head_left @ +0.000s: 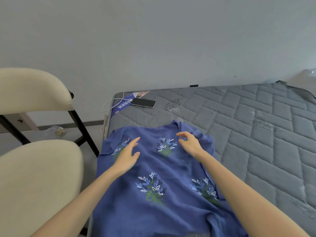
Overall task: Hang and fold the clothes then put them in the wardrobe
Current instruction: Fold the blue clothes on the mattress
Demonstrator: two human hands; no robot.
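Observation:
A blue garment (153,168) printed with leaf sprigs lies spread flat on the near left part of a grey quilted mattress (248,125). Its neckline points to the far side and its lower part runs out of view at the bottom. My left hand (128,154) hovers over or lightly touches the upper left of the cloth, fingers straight and spread. My right hand (189,142) is over the upper right near the collar, fingers loosely curved, holding nothing. Both forearms reach in from the bottom.
A black phone (143,102) with a white cable (109,104) lies on a blue leaflet (123,104) at the mattress's far left corner. A cream padded chair (37,177) with black legs stands close on the left. A grey wall runs behind.

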